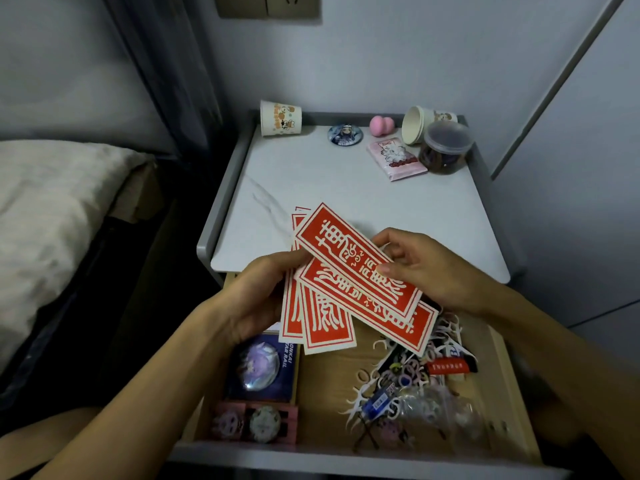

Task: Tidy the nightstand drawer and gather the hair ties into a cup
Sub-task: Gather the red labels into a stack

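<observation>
Fingers [388, 270] of both hands pinched a fan of red cards [360, 285] above the open drawer [329, 382].

The hair ties [408, 375] lay loose in the near right part of the drawer, mixed with small clutter, just below the right hand [426, 271], which was the closer one. The left hand [256, 292] gripped the cards' near ends. One paper cup [280, 118] waited at the far left of the nightstand top [329, 174], well apart from the ties; a tipped cup [415, 124] lay far right.

Home bedroom, bed [52, 216] w/ nightstand [346, 188] beside, wall socket [268, 5]
</observation>
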Available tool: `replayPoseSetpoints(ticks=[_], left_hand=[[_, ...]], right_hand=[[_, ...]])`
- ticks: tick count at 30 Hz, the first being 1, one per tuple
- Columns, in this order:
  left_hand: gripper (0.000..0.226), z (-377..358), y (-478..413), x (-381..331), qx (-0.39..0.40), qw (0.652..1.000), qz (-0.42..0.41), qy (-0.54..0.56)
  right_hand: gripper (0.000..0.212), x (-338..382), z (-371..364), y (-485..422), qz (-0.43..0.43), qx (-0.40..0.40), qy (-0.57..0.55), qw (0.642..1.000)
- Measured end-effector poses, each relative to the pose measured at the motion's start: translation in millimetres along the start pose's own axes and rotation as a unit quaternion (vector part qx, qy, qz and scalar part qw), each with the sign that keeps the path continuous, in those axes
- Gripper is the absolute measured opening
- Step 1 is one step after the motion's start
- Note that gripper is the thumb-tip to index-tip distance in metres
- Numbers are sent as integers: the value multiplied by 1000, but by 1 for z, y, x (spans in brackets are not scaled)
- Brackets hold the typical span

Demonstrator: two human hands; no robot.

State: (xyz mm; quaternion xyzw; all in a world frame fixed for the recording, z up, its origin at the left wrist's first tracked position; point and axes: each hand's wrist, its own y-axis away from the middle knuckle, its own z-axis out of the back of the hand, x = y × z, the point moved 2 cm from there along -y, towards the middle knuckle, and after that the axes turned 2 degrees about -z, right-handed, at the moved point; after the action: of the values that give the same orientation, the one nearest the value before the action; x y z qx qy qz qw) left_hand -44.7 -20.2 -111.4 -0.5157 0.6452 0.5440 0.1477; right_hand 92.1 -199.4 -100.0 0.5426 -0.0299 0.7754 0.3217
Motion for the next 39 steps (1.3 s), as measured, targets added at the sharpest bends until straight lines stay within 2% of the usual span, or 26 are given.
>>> replayPoseSetpoints(ticks=[3,6,8,10,12,15,17,20,23,26,28,30,32,35,39], left_hand=[[21,-5,2,4,21,996,21,-80],[19,-6,3,5,-3,994,21,-108],[22,-3,0,5,-59,996,-17,-66],[26,3,-6,3,-132,987,-87,24],[28,8,-11,0,-170,967,-151,114],[28,7,-13,0,-159,954,-190,169],[28,0,-12,4,-141,962,-183,144],[30,-6,-10,11,-102,981,-151,64],[33,-11,-3,11,-34,994,-104,-4],[35,-13,1,9,4,997,-62,-43],[44,-9,2,8,7,999,-26,-21],[53,-3,-2,9,-14,1000,-4,7],[56,0,-5,12,-23,999,5,24],[51,-12,-5,20,32,998,11,45],[49,-25,-5,29,24,994,51,90]], right_hand=[[16,-2,-2,-1,-3,3,6,1000],[15,-1,2,0,12,-106,-7,994],[14,3,14,2,17,-198,-79,977],[13,7,24,7,8,-244,-169,955],[16,4,21,11,-28,-227,-256,939],[24,-5,-10,11,-95,-139,-344,924],[25,-7,-24,7,-113,-128,-383,908],[23,-5,-24,2,-106,-165,-409,891],[24,-3,-17,2,-102,-194,-399,890],[25,0,-6,3,-99,-224,-317,916],[26,4,3,4,-91,-234,-247,936],[26,8,10,7,-78,-218,-207,950],[22,11,5,9,-71,-169,-197,963],[17,11,-16,7,-63,-107,-157,980],[19,9,-27,2,-62,-125,-135,981]])
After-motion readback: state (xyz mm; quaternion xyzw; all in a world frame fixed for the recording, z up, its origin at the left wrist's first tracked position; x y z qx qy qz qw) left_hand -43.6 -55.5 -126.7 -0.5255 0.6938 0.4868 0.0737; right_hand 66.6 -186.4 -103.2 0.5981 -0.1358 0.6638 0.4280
